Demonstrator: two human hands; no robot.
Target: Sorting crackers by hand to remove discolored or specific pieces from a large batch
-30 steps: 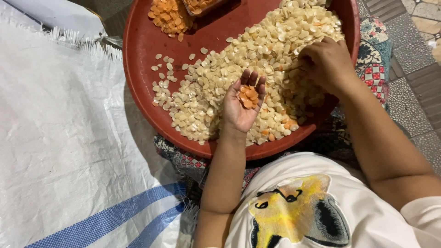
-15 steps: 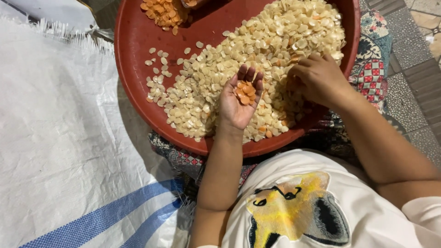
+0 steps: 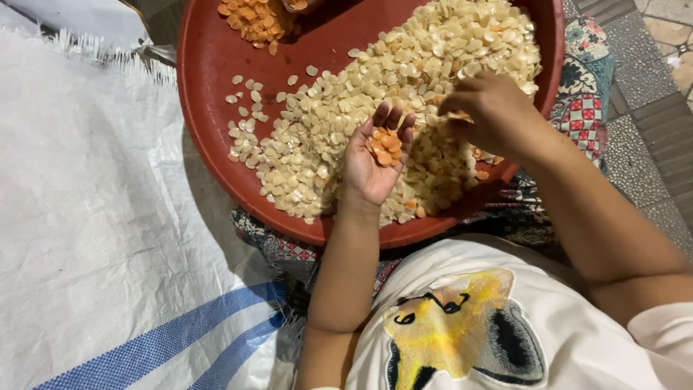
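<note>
A large round red tray (image 3: 209, 79) is seen from above, resting on a patterned cloth (image 3: 585, 87) laid over a paved floor (image 3: 650, 123). Most of the tray is covered by a heap of pale, flat seeds (image 3: 404, 87), spread from the upper right rim down toward the lower left, where the seeds thin out into scattered single pieces on bare red surface. A separate small pile of orange pieces (image 3: 256, 18) is noted at the top edge of the tray, well apart from the hands. The left hand (image 3: 375, 155) is held palm up above the pale heap, with fingers lightly curled and spread; a small cluster of orange seeds (image 3: 384, 144) is cupped in the palm. The grip of this hand is open, with nothing pinched. The right hand (image 3: 491, 112) is lowered onto the heap just beside the left, knuckles upward, with fingertips drawn together among the seeds; an orange piece appears to be pinched there, though this cannot be told with certainty. A few further orange pieces are seen mixed into the heap below the right hand. A white woven sack (image 3: 94, 217) with blue stripes lies to the left of the tray. A white shirt (image 3: 462, 325) with a yellow print fills the lower edge.
</note>
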